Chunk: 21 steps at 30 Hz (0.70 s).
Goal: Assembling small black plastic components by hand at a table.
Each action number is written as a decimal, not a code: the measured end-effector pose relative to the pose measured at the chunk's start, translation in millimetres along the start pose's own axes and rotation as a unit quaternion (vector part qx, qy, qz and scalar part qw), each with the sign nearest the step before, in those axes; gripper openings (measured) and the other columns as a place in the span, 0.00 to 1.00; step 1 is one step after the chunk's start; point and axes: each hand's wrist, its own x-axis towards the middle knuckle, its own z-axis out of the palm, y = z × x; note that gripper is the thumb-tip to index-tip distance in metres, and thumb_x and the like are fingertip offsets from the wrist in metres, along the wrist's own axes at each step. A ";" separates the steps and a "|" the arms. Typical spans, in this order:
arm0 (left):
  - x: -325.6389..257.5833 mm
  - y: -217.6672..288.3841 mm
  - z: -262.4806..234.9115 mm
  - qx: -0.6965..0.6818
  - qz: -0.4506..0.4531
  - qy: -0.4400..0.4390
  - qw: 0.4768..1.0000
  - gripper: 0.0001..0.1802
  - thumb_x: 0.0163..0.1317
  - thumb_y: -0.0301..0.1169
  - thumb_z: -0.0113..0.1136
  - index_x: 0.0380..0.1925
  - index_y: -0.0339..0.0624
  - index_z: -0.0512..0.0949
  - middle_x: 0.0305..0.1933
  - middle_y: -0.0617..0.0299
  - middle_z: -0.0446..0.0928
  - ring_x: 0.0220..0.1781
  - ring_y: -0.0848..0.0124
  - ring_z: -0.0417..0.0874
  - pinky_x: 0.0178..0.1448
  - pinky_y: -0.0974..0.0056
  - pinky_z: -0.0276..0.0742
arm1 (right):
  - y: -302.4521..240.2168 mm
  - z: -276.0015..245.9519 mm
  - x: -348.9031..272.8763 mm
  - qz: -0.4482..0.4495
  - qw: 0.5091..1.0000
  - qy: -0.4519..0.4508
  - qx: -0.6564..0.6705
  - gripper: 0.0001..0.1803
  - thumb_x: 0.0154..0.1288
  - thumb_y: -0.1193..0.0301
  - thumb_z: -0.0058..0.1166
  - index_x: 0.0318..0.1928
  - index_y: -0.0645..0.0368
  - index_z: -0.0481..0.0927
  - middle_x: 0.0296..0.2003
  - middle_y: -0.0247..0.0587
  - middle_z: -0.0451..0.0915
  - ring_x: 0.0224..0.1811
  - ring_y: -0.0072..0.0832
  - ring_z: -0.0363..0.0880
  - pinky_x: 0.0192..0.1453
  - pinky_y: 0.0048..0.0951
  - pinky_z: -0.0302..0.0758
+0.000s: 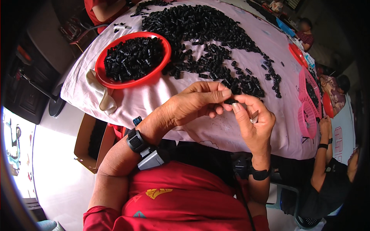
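The left hand (pixel 194 102) and right hand (pixel 252 119) meet fingertip to fingertip, both pinching one small black plastic piece (pixel 230 101), seemingly a clip, above the pink cloth-covered table (pixel 154 100), beside the heap of black plastic pieces (pixel 208 34).

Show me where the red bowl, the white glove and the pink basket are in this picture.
red bowl (pixel 101 75): head view, on its bare left rim.
white glove (pixel 101 95): head view, on the middle of the cloth, beside the bowl.
pink basket (pixel 307 122): head view, on its slotted wall at the table's right edge.
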 end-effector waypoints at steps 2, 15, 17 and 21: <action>-1.0 1.1 2.5 0.031 -0.007 0.001 1.000 0.13 0.68 0.34 0.58 0.47 0.39 0.77 0.38 0.63 0.81 0.36 0.79 0.79 0.39 0.74 0.74 | 0.6 -1.8 0.5 -0.011 1.000 -0.002 -0.027 0.09 0.65 0.77 0.57 0.45 0.63 0.81 0.31 0.36 0.84 0.24 0.10 0.74 0.29 0.14 0.70; 1.0 -3.4 -3.2 -0.044 -0.043 -0.040 0.997 0.13 0.68 0.31 0.56 0.49 0.37 0.76 0.40 0.60 0.81 0.35 0.78 0.80 0.38 0.74 0.74 | 5.0 -8.8 2.5 -0.026 0.999 -0.024 -0.037 0.09 0.66 0.78 0.55 0.45 0.64 0.81 0.27 0.31 0.82 0.27 0.11 0.74 0.32 0.15 0.70; 0.8 -4.0 -1.7 -0.040 -0.042 -0.041 0.997 0.13 0.68 0.31 0.56 0.49 0.37 0.76 0.40 0.60 0.81 0.35 0.78 0.80 0.38 0.74 0.74 | -1.1 -2.7 5.3 -0.036 0.999 -0.014 -0.021 0.09 0.66 0.78 0.55 0.46 0.65 0.81 0.26 0.31 0.82 0.27 0.11 0.75 0.32 0.15 0.71; -0.2 -4.0 -0.9 -0.060 -0.035 -0.032 0.997 0.13 0.68 0.29 0.56 0.50 0.37 0.75 0.40 0.60 0.81 0.36 0.76 0.81 0.39 0.73 0.76 | 2.1 -5.0 2.9 -0.021 0.999 -0.006 -0.024 0.10 0.66 0.77 0.56 0.47 0.65 0.80 0.25 0.32 0.82 0.28 0.13 0.79 0.32 0.15 0.73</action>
